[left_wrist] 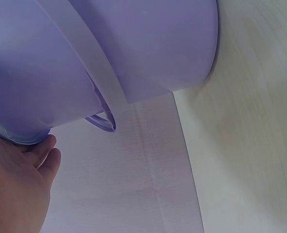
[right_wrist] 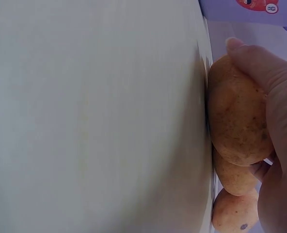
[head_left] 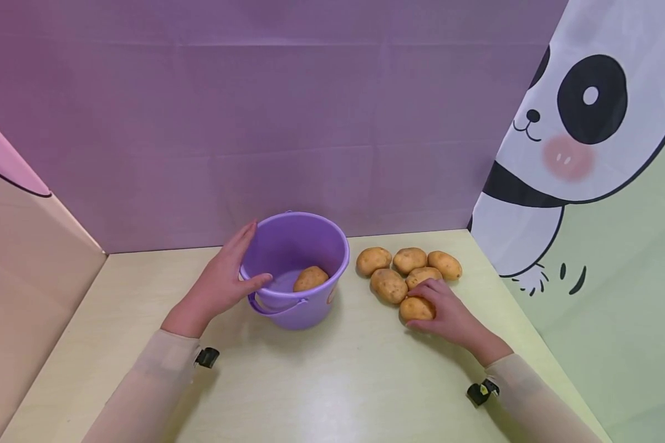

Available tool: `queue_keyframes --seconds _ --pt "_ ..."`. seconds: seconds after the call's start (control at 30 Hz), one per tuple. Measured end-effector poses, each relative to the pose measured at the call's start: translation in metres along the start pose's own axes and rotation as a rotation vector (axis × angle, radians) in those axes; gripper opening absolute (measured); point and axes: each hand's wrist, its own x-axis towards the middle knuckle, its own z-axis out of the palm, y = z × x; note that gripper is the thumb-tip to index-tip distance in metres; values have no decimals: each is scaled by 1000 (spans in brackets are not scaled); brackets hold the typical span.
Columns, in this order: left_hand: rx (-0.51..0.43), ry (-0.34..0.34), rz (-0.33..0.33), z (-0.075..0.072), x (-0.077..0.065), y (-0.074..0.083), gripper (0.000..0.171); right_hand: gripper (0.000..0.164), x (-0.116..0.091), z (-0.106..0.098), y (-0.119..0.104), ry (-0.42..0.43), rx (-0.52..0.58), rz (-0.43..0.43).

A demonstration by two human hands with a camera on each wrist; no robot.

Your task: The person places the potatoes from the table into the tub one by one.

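A purple bucket (head_left: 296, 314) stands upright on the table with one potato (head_left: 310, 279) lying inside it. My left hand (head_left: 218, 283) holds the bucket's rim at its left side, the thumb reaching over the edge and the other fingers along the outside. In the left wrist view the fingers (left_wrist: 49, 165) show right at the rim. To the right of the bucket my right hand (head_left: 449, 314) grips the nearest potato (right_wrist: 240, 111), thumb on one side and fingers on the other. Several more potatoes (head_left: 389, 285) lie just beyond it in a close group.
The bucket's handle (head_left: 277, 307) hangs down at its front. A purple backdrop (head_left: 255, 135) rises behind the table's (head_left: 310, 394) back edge, close behind the bucket. A panel with a panda print (head_left: 587, 154) stands along the right side.
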Motion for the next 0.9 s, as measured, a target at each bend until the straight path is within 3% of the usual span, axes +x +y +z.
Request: queue_keyframes --seconds 0.47,0.9 --pt "1 -5 -13 0 0 2 108 55 1 2 2 -30 -34 -19" --pt "1 -3 -4 0 1 1 109 49 5 1 0 -11 27 17"
